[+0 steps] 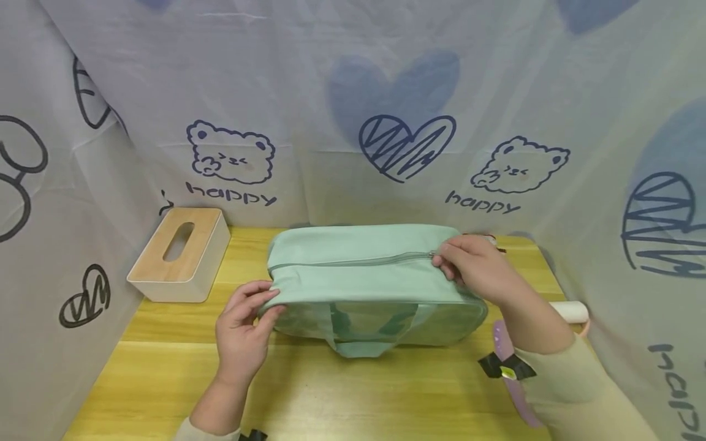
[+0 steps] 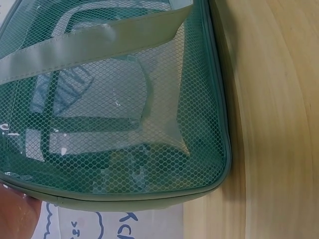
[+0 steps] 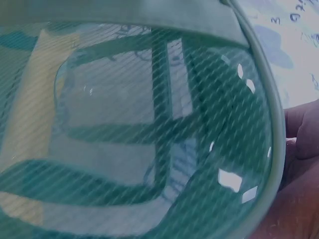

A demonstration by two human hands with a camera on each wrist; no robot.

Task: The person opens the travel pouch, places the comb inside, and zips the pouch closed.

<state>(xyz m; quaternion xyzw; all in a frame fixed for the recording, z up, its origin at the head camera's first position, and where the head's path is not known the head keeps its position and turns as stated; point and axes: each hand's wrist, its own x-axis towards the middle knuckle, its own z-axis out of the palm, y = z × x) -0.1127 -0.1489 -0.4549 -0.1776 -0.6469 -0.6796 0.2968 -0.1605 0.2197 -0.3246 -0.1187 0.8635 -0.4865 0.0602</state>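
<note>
A mint-green bag (image 1: pixel 364 282) with clear, mesh-patterned side panels (image 2: pixel 114 99) and a strap handle (image 1: pixel 361 349) stands on the wooden table. Along its top runs a zipper (image 1: pixel 353 262). My right hand (image 1: pixel 477 266) pinches the zipper pull near the right end of the bag; the pull itself is mostly hidden by the fingers. At the bag's left top corner, my left hand (image 1: pixel 245 334) grips the edge between thumb and fingers. Only part of the right hand (image 3: pixel 304 164) shows past the bag's rim in the right wrist view.
A tissue box (image 1: pixel 179 257) with a wooden lid stands at the back left. On the right, partly behind the right forearm, lie a purple band (image 1: pixel 515 392) and a white cylinder (image 1: pixel 570 312). Printed curtains (image 1: pixel 325 190) enclose the table at the back and sides.
</note>
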